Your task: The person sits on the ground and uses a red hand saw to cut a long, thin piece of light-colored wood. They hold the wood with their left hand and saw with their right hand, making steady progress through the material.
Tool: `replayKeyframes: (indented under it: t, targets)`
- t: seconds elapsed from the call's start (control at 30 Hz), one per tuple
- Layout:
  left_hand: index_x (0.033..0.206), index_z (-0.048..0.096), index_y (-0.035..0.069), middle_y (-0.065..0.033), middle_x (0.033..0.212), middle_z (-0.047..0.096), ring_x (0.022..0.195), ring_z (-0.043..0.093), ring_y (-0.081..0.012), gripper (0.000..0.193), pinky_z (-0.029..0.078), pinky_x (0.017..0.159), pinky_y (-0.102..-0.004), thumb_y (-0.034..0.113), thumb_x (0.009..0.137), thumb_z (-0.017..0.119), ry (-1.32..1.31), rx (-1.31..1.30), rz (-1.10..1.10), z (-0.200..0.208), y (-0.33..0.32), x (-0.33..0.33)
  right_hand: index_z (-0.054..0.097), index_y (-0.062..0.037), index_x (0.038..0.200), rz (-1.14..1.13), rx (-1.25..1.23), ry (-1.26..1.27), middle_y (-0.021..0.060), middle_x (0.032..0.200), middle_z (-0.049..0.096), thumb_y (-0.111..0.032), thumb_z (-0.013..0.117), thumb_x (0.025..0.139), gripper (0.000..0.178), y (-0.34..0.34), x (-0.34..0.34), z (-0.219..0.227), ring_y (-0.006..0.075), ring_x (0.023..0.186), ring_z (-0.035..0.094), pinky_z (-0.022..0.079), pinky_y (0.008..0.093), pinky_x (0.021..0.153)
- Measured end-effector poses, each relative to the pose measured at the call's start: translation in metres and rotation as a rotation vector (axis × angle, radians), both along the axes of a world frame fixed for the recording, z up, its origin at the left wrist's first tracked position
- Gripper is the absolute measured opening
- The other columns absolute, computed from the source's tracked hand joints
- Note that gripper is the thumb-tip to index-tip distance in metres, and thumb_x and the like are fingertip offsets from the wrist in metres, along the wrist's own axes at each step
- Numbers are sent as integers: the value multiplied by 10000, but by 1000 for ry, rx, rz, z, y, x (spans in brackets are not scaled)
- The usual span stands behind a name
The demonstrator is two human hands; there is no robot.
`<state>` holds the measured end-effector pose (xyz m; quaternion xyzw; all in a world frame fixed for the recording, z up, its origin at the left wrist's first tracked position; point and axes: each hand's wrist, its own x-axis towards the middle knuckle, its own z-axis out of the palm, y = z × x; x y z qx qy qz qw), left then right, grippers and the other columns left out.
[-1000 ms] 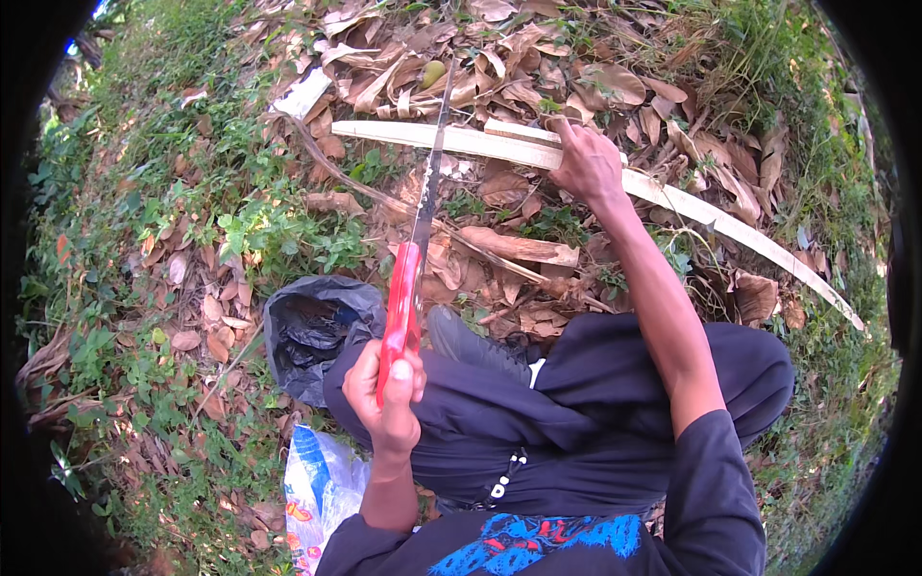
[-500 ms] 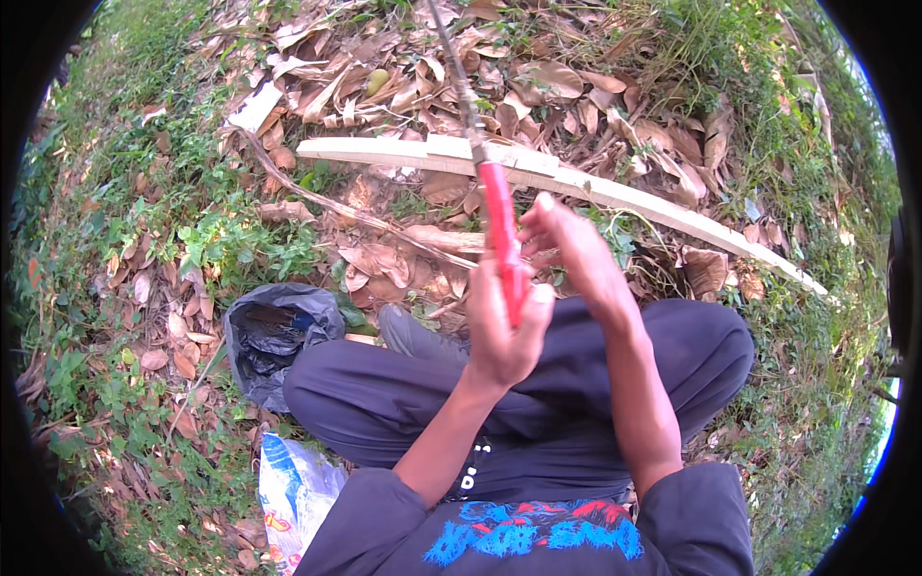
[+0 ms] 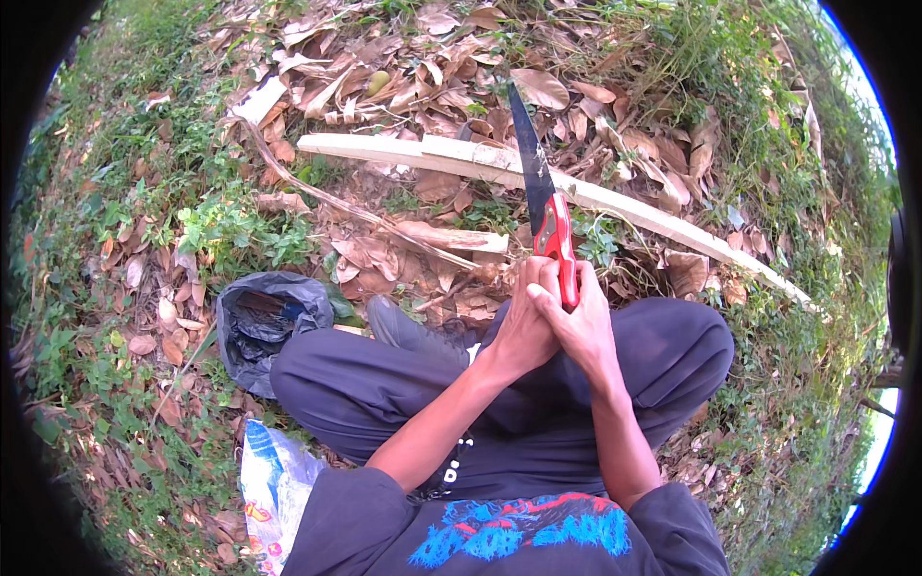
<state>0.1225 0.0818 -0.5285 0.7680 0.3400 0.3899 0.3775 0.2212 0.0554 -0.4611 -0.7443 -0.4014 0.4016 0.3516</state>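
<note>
"What is the ground like there?"

"Dry brown leaves [image 3: 543, 88] lie scattered over soil, with low green plants [image 3: 240, 226] thick on the left side. The person sits cross-legged on it in dark trousers [image 3: 375, 370] and a dark T-shirt with a blue and red print [image 3: 519, 528]."

"And the hands?"

"They meet in front of the lap. The left hand [image 3: 523, 324] is closed on the lower part of a red-handled saw [image 3: 563, 240], and the right hand [image 3: 588, 322] is closed against the same handle from the other side, its thumb laid across the left hand."

"Which way does the saw point?"

"Away from the body, the dark blade [image 3: 531, 158] tilted a little to the left. It passes in front of a long pale wooden strip [image 3: 653, 208]; I can't tell whether the two touch."

"Where is that strip?"

"On the leaves beyond the hands, running from left to right, with a shorter pale piece [image 3: 466, 151] along it. Nearer the person are a split brown piece of wood [image 3: 451, 236] and a thin brown stick [image 3: 336, 204]."

"Anything by the knee?"

"Beside the left one, an open black plastic bag [image 3: 233, 322]; below that, a white and blue plastic package [image 3: 279, 485]."
</note>
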Motion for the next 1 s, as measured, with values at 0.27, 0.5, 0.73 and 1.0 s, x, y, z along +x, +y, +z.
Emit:
replayKeyframes:
  t: [0.27, 0.5, 0.73, 1.0]
  targets:
    - [1261, 600, 38, -136, 1067, 698, 1002, 686, -269, 438, 537, 910, -395, 82, 830, 666, 400, -205, -71, 69, 191, -94, 534, -37, 1056, -254, 409, 591, 41, 864, 640, -60, 617, 994, 106, -10, -14, -41, 85, 759, 590, 495, 243, 725]
    - [1368, 537, 127, -135, 1205, 628, 1216, 560, -331, 656, 449, 1012, -504, 311, 789, 783, 1130, 361, 84, -70, 290, -162, 487, -50, 1104, -337, 614, 679, 16, 777, 520, -125, 557, 1059, 112, -1, -4, -26, 101, 700, 516, 479, 287, 694]
    - [1399, 509, 84, -164, 1100, 651, 1061, 644, -326, 785, 522, 868, -475, 640, 863, 650, 1236, 422, -193, -71, 293, -197, 506, -32, 1097, -311, 600, 425, -28, 697, 457, -131, 561, 1055, 120, -3, 8, 15, 46, 577, 395, 356, 213, 559]
    - [1372, 521, 80, -160, 1112, 602, 1108, 583, -323, 799, 465, 945, -478, 673, 849, 634, 1134, 369, -125, -76, 298, -250, 427, -25, 1019, -279, 674, 312, 61, 700, 592, -58, 550, 1038, 129, 2, -37, 24, 107, 606, 570, 498, 233, 612]
